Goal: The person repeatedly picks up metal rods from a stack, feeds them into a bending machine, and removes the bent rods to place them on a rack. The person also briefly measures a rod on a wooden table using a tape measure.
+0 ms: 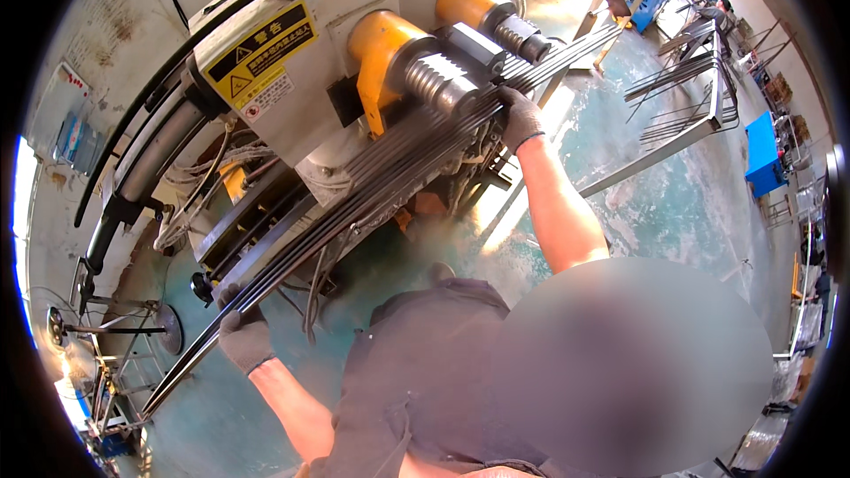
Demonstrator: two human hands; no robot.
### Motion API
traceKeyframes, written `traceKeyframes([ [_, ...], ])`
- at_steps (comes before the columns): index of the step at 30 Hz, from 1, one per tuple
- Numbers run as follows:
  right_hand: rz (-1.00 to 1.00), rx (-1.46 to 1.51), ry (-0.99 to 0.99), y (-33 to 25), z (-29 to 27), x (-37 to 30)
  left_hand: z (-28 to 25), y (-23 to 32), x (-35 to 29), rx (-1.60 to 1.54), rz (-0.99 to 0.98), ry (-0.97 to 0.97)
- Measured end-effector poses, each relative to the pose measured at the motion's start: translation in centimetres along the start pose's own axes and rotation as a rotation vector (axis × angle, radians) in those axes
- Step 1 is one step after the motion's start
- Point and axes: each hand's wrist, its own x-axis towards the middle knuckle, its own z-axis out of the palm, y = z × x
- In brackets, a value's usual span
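Note:
A bundle of long, thin dark metal rods runs slantwise across the front of a bending machine. My left hand, in a dark grey glove, is closed around the lower left part of the bundle. Farther up, my right hand, gloved alike, grips the rods beside the machine's ribbed steel roller. That roller sits under an orange housing. Another ribbed roller with its own orange housing stands behind it. Some fingertips of both hands are hidden behind the rods.
A black curved arm stands at the machine's left. Loose cables hang under the rods. At the right, a metal rack carries more rods, and a blue cabinet stands beyond it. A round-based stand is at the lower left.

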Motion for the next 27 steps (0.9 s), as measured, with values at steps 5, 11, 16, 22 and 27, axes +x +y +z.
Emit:
traceKeyframes([
  [5, 0.05, 0.017, -0.156, 0.3, 1.8, 1.3, 2.4, -6.2, 2.0, -0.025, 0.022, 0.102],
  [11, -0.438, -1.241, -0.08, 3.0, 0.0, 5.3, 7.6, -14.1, 1.9, -0.014, -0.133, 0.15],
  [16, -0.475, -1.309, -0.03, 4.8, -0.6, 7.7, 10.3, -19.3, 2.0, 0.401, -0.052, -0.106],
  [22, -0.499, -1.049, -0.003, 4.3, -1.7, 9.2, 8.9, -16.4, 4.0, 0.013, -0.142, -0.015],
  [27, -0.059, -0.188, 0.145, 0.4, 2.8, 3.3, 5.8, -11.7, 5.0, 0.045, 0.013, 0.195],
])
